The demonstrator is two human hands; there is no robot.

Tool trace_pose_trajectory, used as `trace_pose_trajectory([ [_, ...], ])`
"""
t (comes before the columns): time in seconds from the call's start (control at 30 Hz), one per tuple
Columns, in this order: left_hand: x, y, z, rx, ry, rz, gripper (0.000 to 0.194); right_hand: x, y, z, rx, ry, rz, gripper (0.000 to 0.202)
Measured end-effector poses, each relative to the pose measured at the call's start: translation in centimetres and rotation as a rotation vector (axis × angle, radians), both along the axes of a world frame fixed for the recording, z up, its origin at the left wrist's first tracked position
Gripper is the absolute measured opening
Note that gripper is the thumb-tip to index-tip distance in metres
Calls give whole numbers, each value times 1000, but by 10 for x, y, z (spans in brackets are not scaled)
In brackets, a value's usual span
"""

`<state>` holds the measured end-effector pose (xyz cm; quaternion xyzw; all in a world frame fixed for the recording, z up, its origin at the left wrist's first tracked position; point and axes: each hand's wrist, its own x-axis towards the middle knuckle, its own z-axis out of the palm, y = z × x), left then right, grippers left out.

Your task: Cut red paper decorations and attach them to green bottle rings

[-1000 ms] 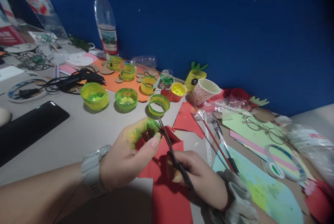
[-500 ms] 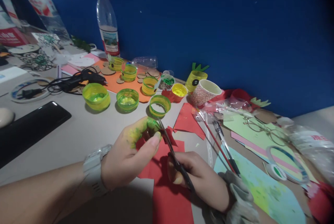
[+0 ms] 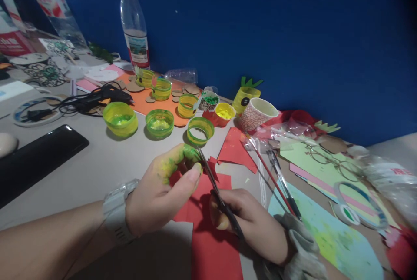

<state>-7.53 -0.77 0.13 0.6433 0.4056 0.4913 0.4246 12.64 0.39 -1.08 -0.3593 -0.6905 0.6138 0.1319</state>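
Note:
My right hand [image 3: 247, 219] is wrapped round the dark handles of scissors [image 3: 211, 175], whose blades point up and left to the fingertips of my left hand [image 3: 172, 184]. That hand wears a pale watch, and green and yellow paint covers its curled index finger. Thumb and fingers are pinched close together beside the blades; what they hold is too small to make out. Beneath both hands lies red paper [image 3: 213, 245]. Just beyond the blade tips stands a yellow-green ring [image 3: 200, 131], with a red paper piece [image 3: 236, 149] to its right.
Painted cups [image 3: 120, 120] stand behind my left hand, near a bottle [image 3: 136, 45] and a glue gun [image 3: 114, 95]. A black phone [image 3: 42, 160] lies at left. To the right are a paintbrush [image 3: 269, 173], a pen [image 3: 285, 184], glasses [image 3: 329, 162] and tape [image 3: 339, 188].
The blades look closer together than before. Both hands have stayed in nearly the same place, and the view has shifted very slightly.

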Motion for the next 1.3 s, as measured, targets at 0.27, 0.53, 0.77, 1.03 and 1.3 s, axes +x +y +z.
trace_pose_trajectory([
  [0.27, 0, -2, -3, -29, -42, -3, 14, 1, -2, -1, 1, 3, -6, 51],
  [0.53, 0, -2, -4, -17, -19, 63, 11, 0, -1, 1, 7, -7, -3, 51],
  [0.77, -1, -2, 2, 28, 46, 17, 18, 0, 0, 0, -5, -13, 0, 57],
  [1.03, 0, 1, 3, 38, 52, -17, 20, 1, -1, -2, 7, -2, 3, 55],
  [1.3, 2, 1, 3, 43, 43, -37, 20, 1, -1, -3, 4, 8, 0, 55],
])
